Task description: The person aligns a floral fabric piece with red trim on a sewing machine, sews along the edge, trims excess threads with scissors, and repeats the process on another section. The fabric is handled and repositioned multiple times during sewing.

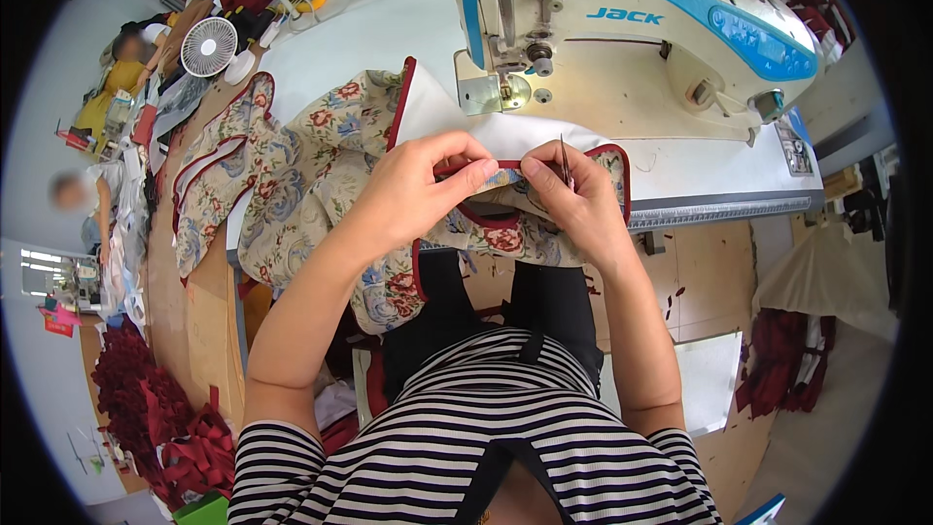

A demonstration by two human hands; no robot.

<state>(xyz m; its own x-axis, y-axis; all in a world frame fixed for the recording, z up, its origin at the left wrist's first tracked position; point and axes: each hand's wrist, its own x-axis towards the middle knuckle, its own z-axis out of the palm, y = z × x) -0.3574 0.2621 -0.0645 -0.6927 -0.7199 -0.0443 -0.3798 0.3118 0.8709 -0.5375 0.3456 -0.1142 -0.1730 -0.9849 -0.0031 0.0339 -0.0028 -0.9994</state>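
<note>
My left hand (437, 175) pinches the dark red bound edge of a floral fabric piece (330, 112) between thumb and finger. Just to its right, my right hand (569, 190) grips the same edge, with slim dark metal snips or tweezers (565, 156) in it, points up. The fabric has red, blue and cream flowers and white lining (431, 102), and spreads leftward over the table edge and my lap. A white-and-blue sewing machine (637, 39) stands just beyond my hands, its needle and presser foot above the metal plate.
A white fan (207, 46) stands at the back left, among cloth piles. Two other people (121, 78), (102, 204) sit at the far left. Dark red fabric strips (136, 399) lie heaped at lower left, more red cloth (773, 360) at right. The table's ruled front edge (719, 209) runs below the machine.
</note>
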